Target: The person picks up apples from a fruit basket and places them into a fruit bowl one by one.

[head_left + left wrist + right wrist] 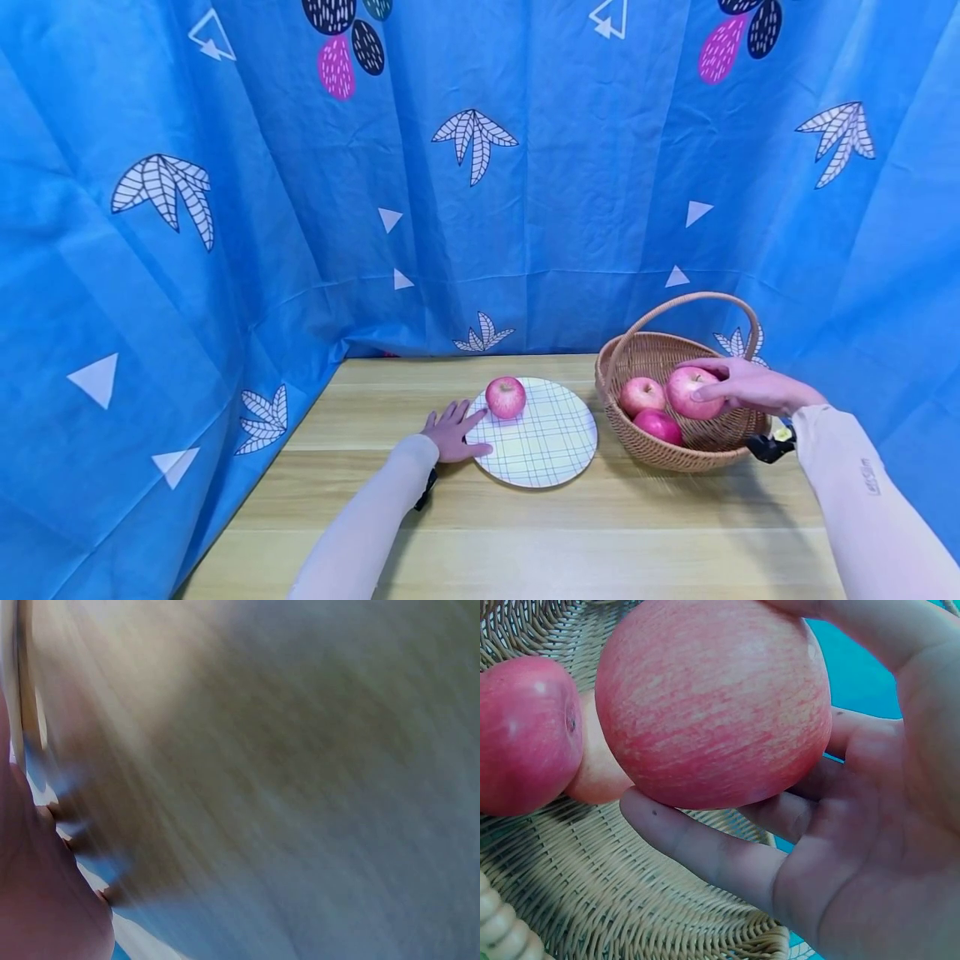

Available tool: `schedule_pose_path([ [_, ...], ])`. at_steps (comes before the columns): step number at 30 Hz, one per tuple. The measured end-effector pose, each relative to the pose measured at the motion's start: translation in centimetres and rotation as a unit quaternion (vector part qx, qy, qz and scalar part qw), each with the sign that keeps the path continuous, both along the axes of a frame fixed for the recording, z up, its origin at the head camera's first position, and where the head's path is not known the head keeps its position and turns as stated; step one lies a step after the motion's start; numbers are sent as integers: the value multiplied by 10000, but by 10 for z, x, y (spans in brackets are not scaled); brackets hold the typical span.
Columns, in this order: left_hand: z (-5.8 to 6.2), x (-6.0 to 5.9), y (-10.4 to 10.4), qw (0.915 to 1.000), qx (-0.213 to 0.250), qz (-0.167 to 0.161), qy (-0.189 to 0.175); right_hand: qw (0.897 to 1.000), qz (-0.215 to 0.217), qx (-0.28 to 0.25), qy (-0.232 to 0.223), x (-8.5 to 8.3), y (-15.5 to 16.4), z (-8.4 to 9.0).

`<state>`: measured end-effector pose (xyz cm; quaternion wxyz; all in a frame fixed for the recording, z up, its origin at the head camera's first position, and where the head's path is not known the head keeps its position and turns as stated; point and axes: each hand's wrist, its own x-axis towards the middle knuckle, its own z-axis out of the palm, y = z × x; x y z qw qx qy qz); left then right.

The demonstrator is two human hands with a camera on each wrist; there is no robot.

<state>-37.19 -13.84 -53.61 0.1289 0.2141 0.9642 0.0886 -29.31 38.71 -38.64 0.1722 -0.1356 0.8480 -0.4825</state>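
In the head view, the right hand [738, 388] reaches in over a wicker basket [675, 457] and grasps a large pink-red apple [684, 388], fingers and thumb curled about its sides. Two more apples lie within the basket, just beside the held one: a pale red apple [641, 395] and, nearer the person, a deeper red apple [660, 427]. The basket's arched handle [697, 296] stands up above them. The left hand [450, 435] is released, its fingers spread and straight at the left edge of a round plate [551, 454] with a checked pattern of thin lines. A small apple [506, 397] sits upright on the far left part of this plate, near the left fingertips, and is not held. Plate and basket stand side by side on a light wooden surface [525, 554], in front of a blue curtain [585, 225] printed with leaves and triangles. Pale sleeves cover both arms. In the left wrist view, part of the left palm and some fingertips show along the left side; the rest is strongly blurred, and I cannot tell what they touch. In the right wrist view, the large apple rests between thumb above and fingers below, with the deeper red apple partly covering the pale one to the left, against the basket's weave
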Motion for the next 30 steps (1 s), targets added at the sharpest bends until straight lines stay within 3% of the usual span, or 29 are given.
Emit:
schedule_pose_path([
  [7, 2, 0, 1, 9999, -125, 29, 38, 9990, 24, 389, 233, 9, -7, 5],
  [16, -7, -5, -1, 10000, -80, 26, -32, 9946, 165, 835, 600, 14, -21, 12],
  [22, -7, -6, -2, 10000, -8, -17, -7, 9949, 322, 729, 621, 17, -33, 17],
  [30, -16, -14, -3, 10000, -56, 8, -41, 9943, 441, 663, 711, 21, -48, 19],
])
